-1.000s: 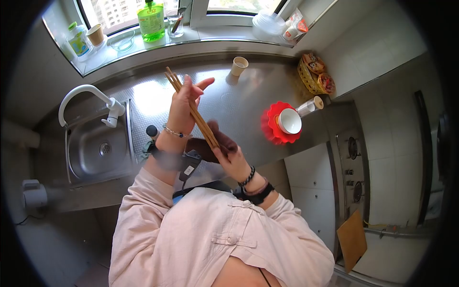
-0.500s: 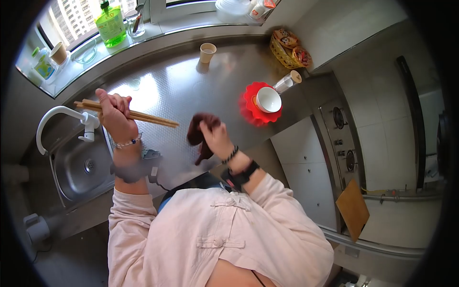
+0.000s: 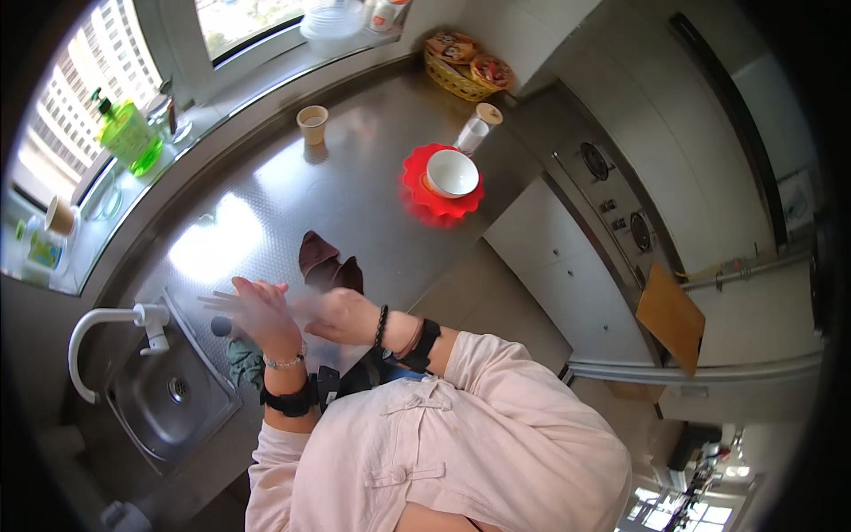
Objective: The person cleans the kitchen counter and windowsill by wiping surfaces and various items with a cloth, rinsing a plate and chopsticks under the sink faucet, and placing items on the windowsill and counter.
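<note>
My left hand, blurred by motion, holds the wooden chopsticks, whose ends stick out to the left. Close on its right is my right hand, its blurred fingertips pointing toward the left hand; whether they grip anything is unclear. Just beyond the right hand, a crumpled dark brown cloth lies on the steel counter. Farther right, a white bowl sits on a red scalloped dish.
A paper cup stands near the window ledge. A lidded clear jar and a snack basket are at the back right. On the left are the sink, white faucet and a green cloth.
The view has swung to the right. The brown cloth has left my right hand and lies on the counter. My hands have come close together, with the chopsticks still in the left.
</note>
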Action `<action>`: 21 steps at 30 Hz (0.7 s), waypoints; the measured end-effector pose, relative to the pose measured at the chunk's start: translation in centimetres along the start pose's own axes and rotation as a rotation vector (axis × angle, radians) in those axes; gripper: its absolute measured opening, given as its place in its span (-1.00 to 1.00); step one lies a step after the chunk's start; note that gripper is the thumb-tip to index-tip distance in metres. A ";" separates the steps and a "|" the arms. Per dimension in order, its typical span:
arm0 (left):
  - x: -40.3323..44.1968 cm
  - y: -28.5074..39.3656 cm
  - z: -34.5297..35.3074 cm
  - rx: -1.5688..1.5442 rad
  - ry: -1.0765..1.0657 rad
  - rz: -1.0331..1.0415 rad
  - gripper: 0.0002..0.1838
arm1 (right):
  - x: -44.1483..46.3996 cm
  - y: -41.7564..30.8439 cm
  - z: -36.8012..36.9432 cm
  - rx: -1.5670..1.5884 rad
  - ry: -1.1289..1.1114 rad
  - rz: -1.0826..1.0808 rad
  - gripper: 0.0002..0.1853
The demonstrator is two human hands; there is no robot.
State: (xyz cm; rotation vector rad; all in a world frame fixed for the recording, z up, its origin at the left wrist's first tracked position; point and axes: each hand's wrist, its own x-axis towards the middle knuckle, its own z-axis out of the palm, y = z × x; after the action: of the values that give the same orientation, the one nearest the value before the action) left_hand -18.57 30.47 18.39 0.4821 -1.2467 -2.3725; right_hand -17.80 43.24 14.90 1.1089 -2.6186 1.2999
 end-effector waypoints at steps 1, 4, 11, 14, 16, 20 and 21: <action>-0.1 -0.3 0.2 0.000 -0.018 -0.007 -0.61 | -0.8 0.8 1.3 -0.066 0.063 0.024 -0.74; -0.7 -1.3 1.4 0.023 -0.067 -0.084 -0.75 | -1.6 1.5 0.4 0.006 0.136 0.054 -0.78; -1.2 -4.4 5.5 0.136 -0.125 -0.271 -0.77 | -2.6 6.3 -8.1 0.233 -0.073 0.115 -0.71; -0.9 -7.1 7.7 0.300 -0.111 -0.301 -0.76 | -5.4 15.8 -13.4 0.213 0.420 0.384 -0.72; -0.3 -10.4 9.3 0.437 -0.170 -0.404 -0.74 | -8.0 22.0 -18.5 0.094 0.613 0.788 -0.73; 0.0 -19.0 12.4 0.494 -0.196 -0.613 -0.69 | -10.6 29.2 -22.1 0.017 0.609 0.998 -0.56; 0.1 -21.0 13.0 0.512 -0.156 -0.644 -0.67 | -10.2 29.6 -22.5 0.179 0.501 1.103 -0.54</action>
State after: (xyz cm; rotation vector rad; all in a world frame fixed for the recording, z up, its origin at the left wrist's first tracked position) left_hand -29.12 50.13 7.85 0.9961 -2.0340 -2.6034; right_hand -34.31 76.93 6.04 -0.7758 -2.6866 1.6069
